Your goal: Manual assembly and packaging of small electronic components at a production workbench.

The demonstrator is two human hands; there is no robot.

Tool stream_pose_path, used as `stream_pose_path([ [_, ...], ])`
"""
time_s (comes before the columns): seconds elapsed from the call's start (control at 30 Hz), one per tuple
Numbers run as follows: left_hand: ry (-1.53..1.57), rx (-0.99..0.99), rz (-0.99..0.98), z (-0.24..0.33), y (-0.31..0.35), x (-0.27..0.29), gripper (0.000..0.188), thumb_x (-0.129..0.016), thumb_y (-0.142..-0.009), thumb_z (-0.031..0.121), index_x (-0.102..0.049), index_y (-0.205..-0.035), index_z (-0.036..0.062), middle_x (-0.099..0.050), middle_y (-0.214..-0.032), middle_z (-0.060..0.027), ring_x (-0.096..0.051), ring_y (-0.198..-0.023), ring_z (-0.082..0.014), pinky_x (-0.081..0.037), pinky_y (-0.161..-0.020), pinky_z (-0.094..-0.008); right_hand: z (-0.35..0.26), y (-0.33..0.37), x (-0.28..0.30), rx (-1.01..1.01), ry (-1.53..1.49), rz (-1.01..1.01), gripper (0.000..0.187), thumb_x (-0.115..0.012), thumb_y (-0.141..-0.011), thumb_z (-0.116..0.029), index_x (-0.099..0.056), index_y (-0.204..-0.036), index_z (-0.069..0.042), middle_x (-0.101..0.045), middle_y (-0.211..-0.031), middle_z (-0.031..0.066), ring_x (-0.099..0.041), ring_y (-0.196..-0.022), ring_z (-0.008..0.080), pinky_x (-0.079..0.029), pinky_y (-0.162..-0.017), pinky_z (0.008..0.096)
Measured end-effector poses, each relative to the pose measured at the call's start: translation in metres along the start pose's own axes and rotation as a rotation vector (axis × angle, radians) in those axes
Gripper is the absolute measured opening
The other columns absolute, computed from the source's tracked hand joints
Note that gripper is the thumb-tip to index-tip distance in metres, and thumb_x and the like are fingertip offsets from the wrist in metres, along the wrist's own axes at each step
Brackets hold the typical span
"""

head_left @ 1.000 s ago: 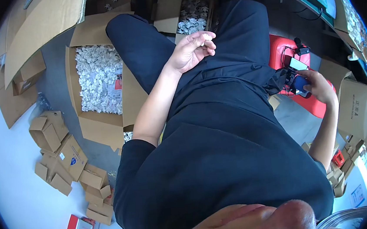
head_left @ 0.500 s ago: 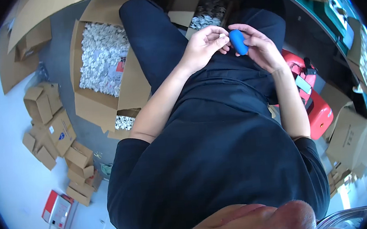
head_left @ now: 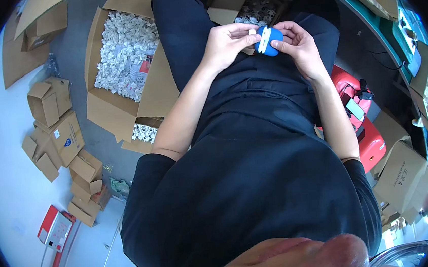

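Above my lap, my right hand point(head_left: 298, 45) grips a rounded blue case point(head_left: 270, 47) that looks like an earbud case in a soft cover. Two white bands with a gap between them run across its middle, so the lid seems parted from the base. On the case's left side, my left hand point(head_left: 226, 46) has its thumb and fingers pinched together. A small cream-white piece point(head_left: 252, 32) shows at those fingertips; its kind is too small to make out. The left thumb tip reaches the edge of the case.
An open carton point(head_left: 93, 57) of small white pieces stands left of my legs. Flattened and folded cartons point(head_left: 67, 138) lie along the left wall. A red stool-like seat point(head_left: 371, 142) at my right carries a phone point(head_left: 355, 109) and a black cable. A green-edged bench point(head_left: 361, 14) runs along the right.
The blue case has turned and now shows white bands across its middle, where before it looked all blue. Both hands have shifted slightly up and left in the view.
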State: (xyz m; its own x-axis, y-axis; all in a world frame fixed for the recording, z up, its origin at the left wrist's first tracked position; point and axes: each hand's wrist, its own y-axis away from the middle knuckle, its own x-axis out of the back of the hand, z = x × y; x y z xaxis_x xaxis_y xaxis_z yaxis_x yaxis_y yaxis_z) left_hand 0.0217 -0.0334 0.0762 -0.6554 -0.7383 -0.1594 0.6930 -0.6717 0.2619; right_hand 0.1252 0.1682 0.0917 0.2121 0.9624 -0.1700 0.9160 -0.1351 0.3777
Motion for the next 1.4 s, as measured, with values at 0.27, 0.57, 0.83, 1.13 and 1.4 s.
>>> stream_pose_path([
  [0.27,0.061,-0.062,0.081,-0.004,0.002,0.011,0.027,-0.066,-0.098,0.013,-0.069,-0.12,-0.0027,-0.072,-0.11,-0.012,-0.069,-0.098,-0.0153,-0.055,-0.085,-0.0267,-0.007,0.0,-0.006,-0.021,-0.226,-0.103,0.05,-0.073,-0.088,-0.002,-0.055,-0.135,-0.002,-0.062,-0.12,0.01,-0.064,-0.108,0.0157,-0.054,-0.097,0.03],
  [0.57,-0.411,-0.31,0.106,0.021,0.017,-0.004,0.023,-0.077,-0.086,0.004,-0.076,-0.108,0.0028,-0.067,-0.104,-0.008,-0.066,-0.085,-0.0116,-0.055,-0.075,-0.0235,-0.006,-0.005,-0.012,-0.076,-0.185,-0.146,0.047,-0.072,-0.089,-0.002,-0.056,-0.133,0.0,-0.064,-0.118,0.01,-0.063,-0.108,0.0142,-0.053,-0.096,0.0274],
  [0.83,-0.027,-0.078,0.028,0.01,0.011,0.006,0.028,-0.073,-0.091,0.003,-0.07,-0.116,-0.0063,-0.072,-0.11,-0.0149,-0.071,-0.099,-0.0184,-0.058,-0.09,-0.0279,0.0,-0.004,-0.012,-0.012,-0.131,-0.151,0.053,-0.073,-0.087,0.0,-0.055,-0.136,0.0,-0.063,-0.123,0.0103,-0.062,-0.111,0.0144,-0.052,-0.098,0.0265],
  [1.13,0.038,-0.032,-0.016,0.003,0.007,0.005,0.031,-0.073,-0.091,0.004,-0.068,-0.119,-0.0068,-0.072,-0.111,-0.0158,-0.071,-0.1,-0.018,-0.057,-0.093,-0.0292,0.006,-0.004,-0.004,-0.04,-0.13,-0.182,0.053,-0.074,-0.088,-0.003,-0.055,-0.137,0.0,-0.063,-0.122,0.01,-0.063,-0.109,0.0141,-0.053,-0.096,0.0262],
  [1.4,-0.091,-0.01,-0.009,0.002,0.007,0.004,0.032,-0.075,-0.09,0.006,-0.068,-0.118,-0.0079,-0.073,-0.108,-0.0166,-0.071,-0.098,-0.0191,-0.059,-0.088,-0.0315,0.013,-0.005,-0.001,-0.069,-0.119,-0.129,0.051,-0.074,-0.088,-0.004,-0.055,-0.135,0.001,-0.064,-0.12,0.0106,-0.064,-0.106,0.0135,-0.053,-0.094,0.0259],
])
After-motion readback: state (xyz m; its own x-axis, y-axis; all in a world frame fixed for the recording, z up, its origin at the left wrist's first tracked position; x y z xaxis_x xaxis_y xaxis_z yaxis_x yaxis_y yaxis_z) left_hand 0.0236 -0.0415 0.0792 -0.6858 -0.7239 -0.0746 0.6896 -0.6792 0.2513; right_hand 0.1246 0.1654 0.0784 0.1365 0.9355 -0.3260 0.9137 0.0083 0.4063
